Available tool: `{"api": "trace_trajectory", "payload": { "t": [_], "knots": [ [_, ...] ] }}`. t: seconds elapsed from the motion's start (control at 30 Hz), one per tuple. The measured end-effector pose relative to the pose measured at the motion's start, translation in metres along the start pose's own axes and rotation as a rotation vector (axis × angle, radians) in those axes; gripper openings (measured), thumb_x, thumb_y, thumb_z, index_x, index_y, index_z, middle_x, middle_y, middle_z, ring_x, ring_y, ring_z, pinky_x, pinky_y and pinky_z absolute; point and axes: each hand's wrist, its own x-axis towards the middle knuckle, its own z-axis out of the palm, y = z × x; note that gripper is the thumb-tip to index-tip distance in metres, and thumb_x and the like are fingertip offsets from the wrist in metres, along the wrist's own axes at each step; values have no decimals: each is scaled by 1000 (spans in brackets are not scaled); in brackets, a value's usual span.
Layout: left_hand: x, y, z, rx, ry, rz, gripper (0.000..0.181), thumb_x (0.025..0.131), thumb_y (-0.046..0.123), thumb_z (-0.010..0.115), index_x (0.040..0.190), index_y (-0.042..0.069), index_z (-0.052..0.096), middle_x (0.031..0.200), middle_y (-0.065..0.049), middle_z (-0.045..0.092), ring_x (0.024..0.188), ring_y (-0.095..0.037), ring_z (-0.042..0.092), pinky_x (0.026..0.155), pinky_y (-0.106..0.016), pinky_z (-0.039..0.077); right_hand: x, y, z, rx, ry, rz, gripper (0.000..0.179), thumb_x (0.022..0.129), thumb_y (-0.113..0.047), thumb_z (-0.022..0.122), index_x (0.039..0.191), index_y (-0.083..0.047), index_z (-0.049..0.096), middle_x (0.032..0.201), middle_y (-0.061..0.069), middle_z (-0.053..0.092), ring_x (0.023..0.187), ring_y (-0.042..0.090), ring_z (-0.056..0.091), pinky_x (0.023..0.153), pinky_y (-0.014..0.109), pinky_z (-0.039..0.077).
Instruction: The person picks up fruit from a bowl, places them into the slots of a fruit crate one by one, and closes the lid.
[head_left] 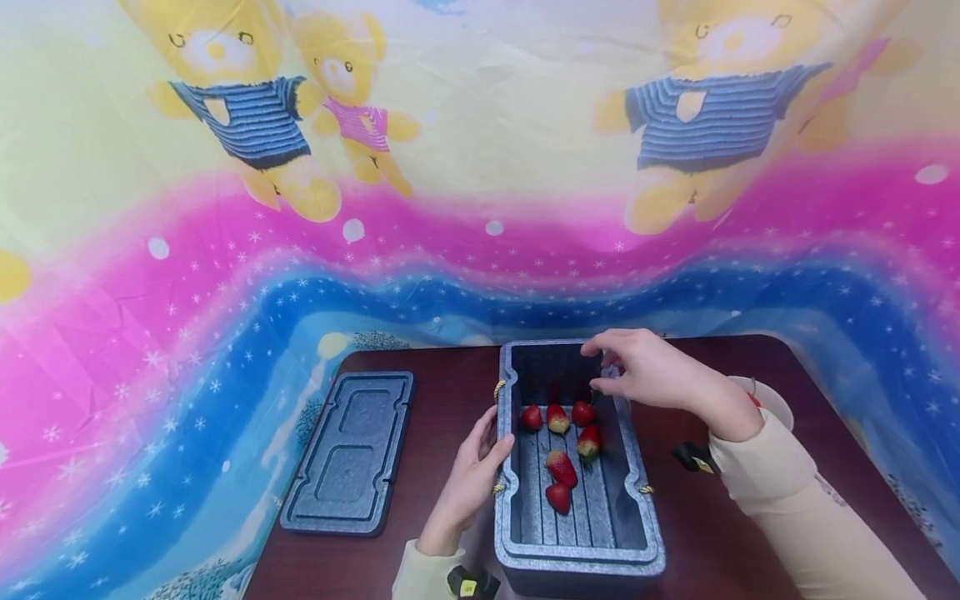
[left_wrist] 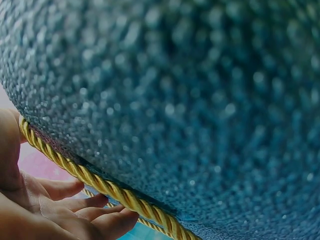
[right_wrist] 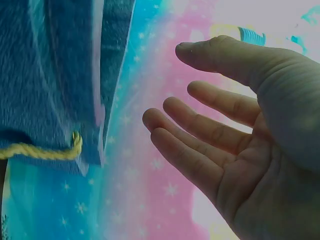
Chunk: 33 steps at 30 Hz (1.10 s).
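Observation:
A deep grey foam box (head_left: 577, 554) holds several red strawberries (head_left: 558, 497) scattered on its ribbed floor. My left hand (head_left: 471, 467) rests at the box's left side, thumb against the rim. In the left wrist view its fingers (left_wrist: 107, 225) lie loosely beside a twisted gold cord (left_wrist: 95, 182) along the box wall. Over the far right part of the box hovers my right hand (head_left: 648, 367), its fingers slightly bent. Nothing sits between thumb and fingers of that hand (right_wrist: 240, 135) in the right wrist view.
Left of the box, a matching grey lid (head_left: 348, 454) lies flat on the dark brown table (head_left: 442, 379). A white bowl (head_left: 778, 402) with something red in it stands at the right, partly hidden by the right forearm. A printed bear cloth (head_left: 480, 250) hangs behind the table.

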Motion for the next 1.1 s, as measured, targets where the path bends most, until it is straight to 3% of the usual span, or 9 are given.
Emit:
{"api": "trace_trajectory", "payload": {
  "t": [0.37,0.53,1.1],
  "knots": [
    [1,1,-1,3,-4,10,66,105,28,55,160,8,24,163,-18,29,146,-35,33,115,-51,34,-19,19,-26,-42,103,99,46,84,-16,84,126,-7,67,111,10,70,94,25,70,73,42,59],
    [1,0,-1,-8,-8,7,66,106,28,55,160,8,24,162,-18,30,146,-35,34,114,-51,35,-30,28,-34,-40,154,134,48,86,-20,82,129,-7,64,118,14,68,100,32,68,78,51,58],
    [2,-1,0,-13,-11,10,65,106,26,54,160,7,24,162,-19,30,146,-35,34,114,-50,36,-62,58,-48,-53,218,314,56,90,-27,78,137,-5,56,132,24,56,107,47,64,84,65,52]
  ]
}}
